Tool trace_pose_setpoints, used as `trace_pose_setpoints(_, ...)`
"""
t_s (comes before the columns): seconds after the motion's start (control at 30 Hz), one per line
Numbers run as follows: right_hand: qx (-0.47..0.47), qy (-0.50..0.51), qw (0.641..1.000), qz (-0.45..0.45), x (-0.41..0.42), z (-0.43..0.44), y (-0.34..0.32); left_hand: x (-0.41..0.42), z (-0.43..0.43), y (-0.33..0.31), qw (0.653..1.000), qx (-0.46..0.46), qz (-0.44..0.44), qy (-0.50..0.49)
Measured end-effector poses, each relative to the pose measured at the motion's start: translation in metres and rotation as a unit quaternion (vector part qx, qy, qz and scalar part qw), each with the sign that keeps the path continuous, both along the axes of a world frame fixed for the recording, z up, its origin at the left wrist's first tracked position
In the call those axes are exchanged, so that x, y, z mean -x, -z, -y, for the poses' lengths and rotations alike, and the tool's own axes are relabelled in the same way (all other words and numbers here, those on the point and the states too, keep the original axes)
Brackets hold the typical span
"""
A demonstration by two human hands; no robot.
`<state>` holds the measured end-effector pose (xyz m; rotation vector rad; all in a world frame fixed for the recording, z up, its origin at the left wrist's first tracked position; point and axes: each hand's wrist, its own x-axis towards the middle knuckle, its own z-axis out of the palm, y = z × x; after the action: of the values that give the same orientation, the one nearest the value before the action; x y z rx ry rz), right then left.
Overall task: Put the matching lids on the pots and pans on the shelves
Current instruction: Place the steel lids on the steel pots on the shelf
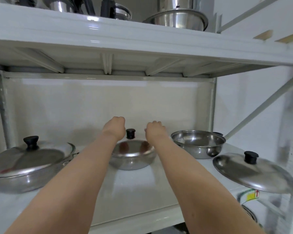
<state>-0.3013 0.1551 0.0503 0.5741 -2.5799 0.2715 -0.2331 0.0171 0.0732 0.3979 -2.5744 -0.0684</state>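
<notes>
Fingers on both hands curl away from view behind the knuckles, so whether they pinch anything I cannot tell; the left hand (pixel 116 126) and the right hand (pixel 155 130) reach deep into the middle shelf (pixel 135 191), one on each side of the black knob (pixel 130 133) of a small steel lid (pixel 133 147).

Starting at the far left, a wide shallow pan (pixel 24 179) sits near the shelf's left end, covered by a steel lid with a glass rim (pixel 29 157), its black knob pointing straight up, the lid slightly tilted toward the near side.

In the middle, toward the back wall, the small pan (pixel 134 161) is round, shiny steel, and its lid lies flat on it, domed, knob upright between the two wrists. Both hands hover just past the lid's far edge; contact with it is hidden.

Right of that, just beside the right forearm, an uncovered steel pan (pixel 199 144) stands open side up, with dark handles barely visible at its rim.

At the near right corner a loose large steel lid (pixel 254 174) rests tilted over the shelf's edge, knob up and leaning a bit right.

Above, the upper shelf (pixel 108 31) carries more steel pots and a bowl (pixel 178 19).
</notes>
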Motion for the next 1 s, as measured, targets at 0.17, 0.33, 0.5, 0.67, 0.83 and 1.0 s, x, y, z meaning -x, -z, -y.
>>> trace_pose_setpoints(0.17, 0.001, 0.028, 1.0, 0.007, 0.016, -0.054, 0.001, 0.028, -0.056, 0.004, 0.999, 0.016, -0.002, 0.05)
trace_pose_setpoints(0.33, -0.005, 0.047, 0.999, 0.016, 0.034, -0.111, -0.001, 0.057, -0.112, 0.011, 0.995, 0.063, 0.038, 0.073)
trace_pose_setpoints(0.5, -0.025, 0.083, 0.995, 0.045, 0.049, -0.176, 0.001, 0.082, -0.166, 0.028, 0.987, 0.114, 0.095, 0.054)
trace_pose_setpoints(0.67, -0.089, 0.129, 0.985, 0.072, 0.063, -0.234, 0.012, 0.092, -0.207, 0.039, 0.989, 0.107, 0.105, -0.007)
trace_pose_setpoints(0.83, -0.142, 0.186, 0.967, 0.105, 0.069, -0.279, 0.027, 0.088, -0.231, 0.054, 0.986, 0.098, 0.123, -0.061)
trace_pose_setpoints(1.0, -0.241, 0.221, 0.936, 0.127, 0.057, -0.308, 0.037, 0.081, -0.242, 0.064, 0.981, 0.119, 0.124, -0.087)
